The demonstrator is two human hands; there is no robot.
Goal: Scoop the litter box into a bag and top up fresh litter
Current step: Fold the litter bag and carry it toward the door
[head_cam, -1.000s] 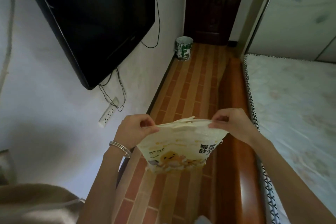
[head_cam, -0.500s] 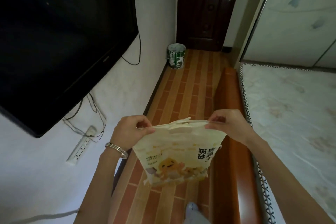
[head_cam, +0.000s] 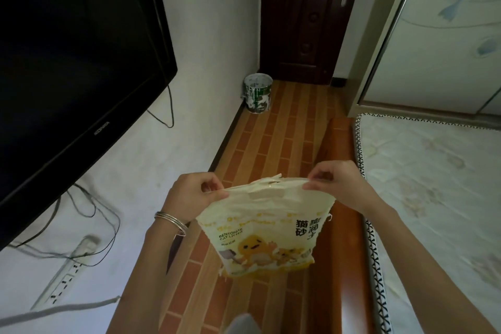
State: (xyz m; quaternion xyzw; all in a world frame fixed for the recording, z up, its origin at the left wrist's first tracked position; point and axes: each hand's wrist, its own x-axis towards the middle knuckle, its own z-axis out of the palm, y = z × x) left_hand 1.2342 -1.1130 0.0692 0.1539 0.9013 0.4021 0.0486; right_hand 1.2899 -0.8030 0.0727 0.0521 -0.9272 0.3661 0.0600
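A pale yellow bag of bentonite cat litter (head_cam: 260,230) hangs in the air in front of me, above the brick-patterned floor. My left hand (head_cam: 193,194), with metal bangles on its wrist, pinches the bag's top left corner. At the top right corner my right hand (head_cam: 337,184) pinches the upper edge. The top edge is stretched between both hands. No litter box or scoop is in view.
A black wall-mounted television (head_cam: 67,49) fills the left, with cables and a power strip (head_cam: 65,274) below it. A green and white bin (head_cam: 258,93) stands by the dark door (head_cam: 303,16). The wooden bed frame (head_cam: 341,198) and mattress (head_cam: 433,198) lie on the right.
My view has advanced along the corridor toward the door, so the television looms larger. Both hands keep the same hold on the bag's top corners.
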